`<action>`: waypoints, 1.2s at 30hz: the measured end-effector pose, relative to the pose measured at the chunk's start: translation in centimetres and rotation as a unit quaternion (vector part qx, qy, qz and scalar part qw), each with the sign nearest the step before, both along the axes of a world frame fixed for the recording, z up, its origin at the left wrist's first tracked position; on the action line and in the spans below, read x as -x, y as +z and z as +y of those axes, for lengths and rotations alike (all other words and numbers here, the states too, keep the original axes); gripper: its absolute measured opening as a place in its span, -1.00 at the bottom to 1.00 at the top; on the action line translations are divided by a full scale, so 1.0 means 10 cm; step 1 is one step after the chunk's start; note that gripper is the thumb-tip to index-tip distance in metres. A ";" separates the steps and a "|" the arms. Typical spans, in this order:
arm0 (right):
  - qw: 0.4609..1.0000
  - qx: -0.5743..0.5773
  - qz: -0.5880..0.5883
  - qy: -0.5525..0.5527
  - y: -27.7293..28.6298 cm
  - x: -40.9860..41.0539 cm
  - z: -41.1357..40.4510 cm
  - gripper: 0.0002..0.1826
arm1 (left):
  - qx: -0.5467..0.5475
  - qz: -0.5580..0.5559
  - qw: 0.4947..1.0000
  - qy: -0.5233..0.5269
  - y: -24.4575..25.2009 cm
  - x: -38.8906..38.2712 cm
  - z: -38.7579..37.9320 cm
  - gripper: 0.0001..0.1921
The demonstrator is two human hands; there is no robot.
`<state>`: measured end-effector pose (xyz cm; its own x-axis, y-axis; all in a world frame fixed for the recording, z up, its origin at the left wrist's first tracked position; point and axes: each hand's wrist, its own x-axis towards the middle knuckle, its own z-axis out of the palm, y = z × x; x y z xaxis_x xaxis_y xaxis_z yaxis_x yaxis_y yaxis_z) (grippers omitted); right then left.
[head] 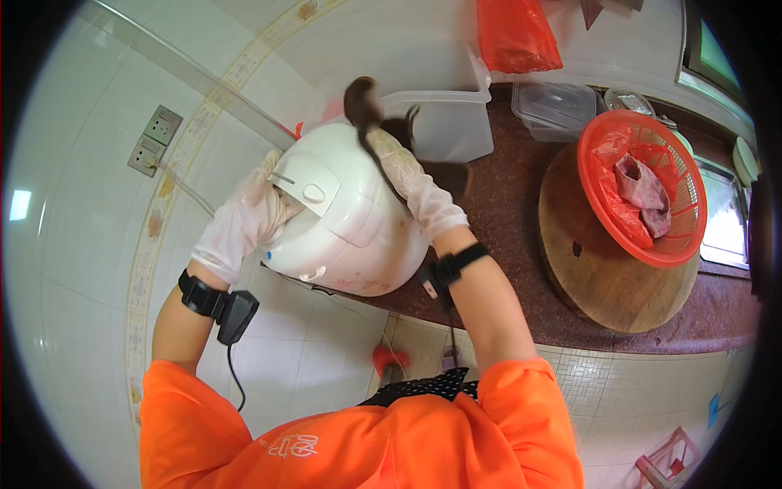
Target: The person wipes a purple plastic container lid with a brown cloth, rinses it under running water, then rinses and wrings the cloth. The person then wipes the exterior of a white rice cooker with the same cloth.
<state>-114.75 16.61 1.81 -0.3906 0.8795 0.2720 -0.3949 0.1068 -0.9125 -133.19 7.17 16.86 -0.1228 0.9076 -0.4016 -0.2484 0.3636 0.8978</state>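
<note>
A white rice cooker [366,220] with a pink flower print stands at the left end of the counter, against the tiled wall. My left hand [272,205], in a clear plastic glove, grips the cooker's handle panel [311,177], with fingers on both sides of it. On the cooker's far right side, my right hand [385,147], gloved too, holds a dark brown cloth [359,101]. The cloth is blurred, and part of it hangs along the cooker's side. The right fingertips are hard to make out against it.
Behind the cooker stands a translucent plastic bin [449,128]. A lidded clear container [553,110] sits farther right. On a round wooden chopping board [586,263] rests a red plastic basket [693,226] holding a stained cloth [641,186]. A wall socket [146,153] has a cord plugged in.
</note>
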 end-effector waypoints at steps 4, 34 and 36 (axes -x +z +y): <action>0.954 0.284 0.054 0.082 -0.85 0.15 0.03 -0.31 | 0.034 0.009 0.999 0.014 0.01 0.03 0.01 -0.33; 0.963 0.191 -0.168 0.091 -1.25 0.13 -0.80 -0.24 | 0.048 0.219 0.971 0.086 -0.04 -0.11 -0.96 -0.42; 0.973 0.146 -0.166 -0.062 -1.42 0.08 -1.56 -0.26 | 0.044 0.241 0.968 0.055 -0.02 -0.11 -0.95 -0.42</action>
<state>-115.59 1.02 -12.36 -0.3011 0.9460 -0.1202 -0.0747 -0.1490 -0.9860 -132.10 -2.30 16.71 -0.4093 0.8430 -0.3490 0.1507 0.4398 0.8854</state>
